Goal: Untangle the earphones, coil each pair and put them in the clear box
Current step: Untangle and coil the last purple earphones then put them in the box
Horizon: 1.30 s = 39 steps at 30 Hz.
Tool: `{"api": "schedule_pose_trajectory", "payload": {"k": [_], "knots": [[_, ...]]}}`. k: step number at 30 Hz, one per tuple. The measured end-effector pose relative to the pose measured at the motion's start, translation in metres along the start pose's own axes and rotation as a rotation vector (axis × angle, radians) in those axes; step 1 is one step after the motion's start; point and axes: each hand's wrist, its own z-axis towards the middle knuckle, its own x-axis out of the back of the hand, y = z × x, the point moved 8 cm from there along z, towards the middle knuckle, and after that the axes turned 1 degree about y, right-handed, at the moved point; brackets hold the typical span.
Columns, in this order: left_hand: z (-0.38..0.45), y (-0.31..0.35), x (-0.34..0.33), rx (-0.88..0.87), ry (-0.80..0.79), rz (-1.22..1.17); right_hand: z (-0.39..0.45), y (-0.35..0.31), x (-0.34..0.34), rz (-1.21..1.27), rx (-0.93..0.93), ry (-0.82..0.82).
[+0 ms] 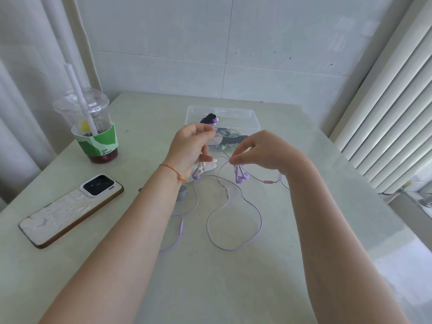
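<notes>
Stretching over a pale surface (304, 230), two hands worked above a clear box (253, 119) holding coiled earphones. The left hand (190, 146) curled round a thin cord; the right hand (257, 148) pinched purple earphones (240, 176), whose cable looped across the surface below.

Two bare forearms, sleeveless as far as the frame's lower edge. Left wrist: a thin red-orange string bracelet (171, 170), its knot and short loose ends at the 4 o'clock side. Left hand (190, 146) and right hand (259, 148): no rings or gloves visible.
</notes>
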Motion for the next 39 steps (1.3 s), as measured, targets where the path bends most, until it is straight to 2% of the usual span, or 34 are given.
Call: {"api": "schedule_pose_trajectory", "payload": {"k": [3,7,10,12,14,16,18,19,21,23,24,26,29,33,39], "knots": [[0.002,0.002,0.003,-0.032,0.003,0.085,0.003,0.006,0.0,-0.116,-0.012,0.016],[0.008,0.001,0.011,-0.074,0.081,0.408,0.005,0.012,0.011,-0.158,-0.045,0.103],[0.013,-0.006,0.03,-0.058,0.248,0.603,0.007,0.019,0.015,-0.214,-0.094,0.13],[0.012,-0.008,0.045,0.0,0.38,0.645,0.006,0.021,0.017,-0.227,-0.11,0.139],[0.01,-0.008,0.054,0.052,0.447,0.665,0.004,0.017,0.021,-0.172,-0.081,0.169],[0.01,-0.003,0.049,0.016,0.394,0.662,0.002,0.01,0.027,-0.048,-0.021,0.226],[0.006,0.009,0.031,-0.129,0.272,0.553,0.0,0.002,0.029,0.081,0.047,0.24],[0.003,0.012,0.019,-0.168,0.171,0.433,-0.001,-0.002,0.027,0.144,0.077,0.222],[-0.005,0.01,-0.012,-0.109,-0.12,0.221,-0.002,-0.01,0.023,0.242,0.118,0.195],[-0.014,0.003,-0.035,-0.052,-0.336,0.186,-0.001,-0.013,0.023,0.285,0.142,0.223],[-0.014,0.0,-0.039,-0.058,-0.369,0.227,0.0,-0.013,0.025,0.297,0.148,0.26],[-0.01,-0.005,-0.035,-0.08,-0.349,0.27,0.001,-0.01,0.031,0.307,0.14,0.353],[-0.005,-0.01,-0.023,-0.014,-0.281,0.206,0.002,-0.006,0.034,0.364,0.117,0.414],[-0.007,-0.007,-0.017,0.018,-0.189,0.162,0.007,-0.003,0.024,0.477,0.073,0.356],[-0.001,-0.001,0.001,-0.008,-0.022,0.106,0.009,0.005,0.022,0.271,0.021,0.327]]}}
